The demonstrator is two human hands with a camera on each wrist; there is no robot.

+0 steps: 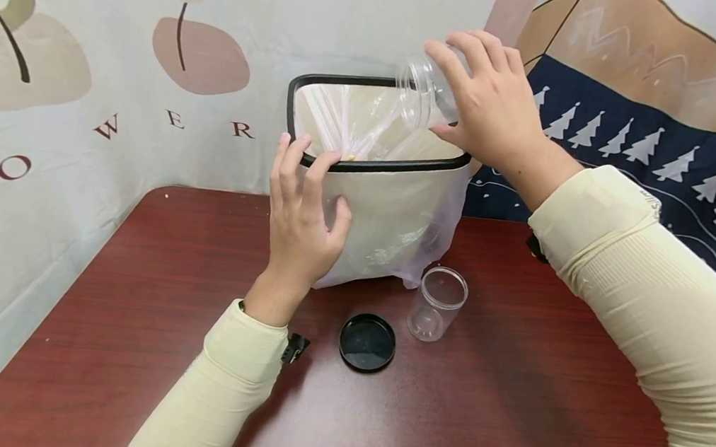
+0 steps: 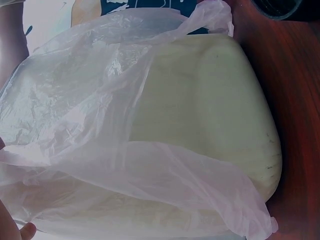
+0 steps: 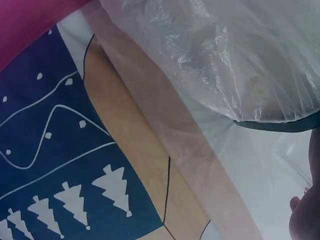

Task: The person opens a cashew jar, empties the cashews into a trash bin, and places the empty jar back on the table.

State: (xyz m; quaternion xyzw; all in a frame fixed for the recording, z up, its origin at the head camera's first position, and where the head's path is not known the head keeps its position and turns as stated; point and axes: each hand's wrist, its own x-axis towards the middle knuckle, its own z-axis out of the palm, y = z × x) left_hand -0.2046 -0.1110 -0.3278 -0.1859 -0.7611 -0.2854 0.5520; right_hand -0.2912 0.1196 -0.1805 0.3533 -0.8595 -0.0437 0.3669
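Note:
In the head view my right hand [image 1: 493,97] grips a clear plastic jar [image 1: 415,94] on its side, its mouth pointing left over the bin. The pale waste bin [image 1: 391,212] has a black rim and a thin translucent bag lining it and hanging down outside. My left hand [image 1: 304,215] rests on the bin's front left corner, fingertips at the rim, thumb apart against the outer side. In the left wrist view the bag [image 2: 100,100] drapes in folds over the bin. The right wrist view catches the bin's underlying bag [image 3: 240,60] and a little of the hand.
A second clear jar [image 1: 438,305] stands uncapped on the reddish-brown table [image 1: 188,265], close to the bin's front right. Beside it lies a black round lid [image 1: 367,343]. Printed cloths [image 1: 211,147] hang behind the table. Something small and yellow [image 1: 349,157] shows inside the bin.

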